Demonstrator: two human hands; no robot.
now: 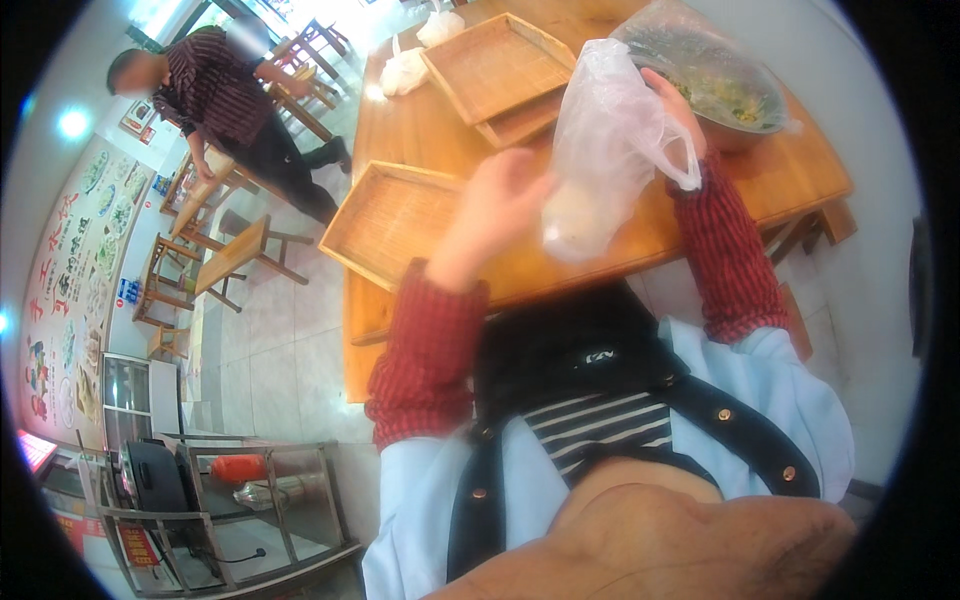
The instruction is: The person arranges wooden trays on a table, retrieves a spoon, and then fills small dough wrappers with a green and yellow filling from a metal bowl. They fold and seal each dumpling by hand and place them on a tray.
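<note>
A translucent white plastic bag (600,142) hangs above the front of a wooden table (795,180). Something pale and rounded (574,214) shows through its bottom; I cannot tell what it is. My right hand (679,112) holds the bag from behind its right side, partly hidden by the plastic, and a loose handle loop lies by the wrist. On the bag's left, my left hand (499,199) is blurred, its thumb and fingers apart. Its fingertips reach the bag's edge, but whether they touch is unclear. Below that hand lies a shallow wooden tray (397,217).
More wooden trays (499,67) are stacked farther back, beside two tied white bags (405,71). At the back right stands a large bowl (739,101) of chopped green filling under plastic film. A person (225,97) stands left among wooden stools (244,255). A metal-framed rack (270,517) is lower left.
</note>
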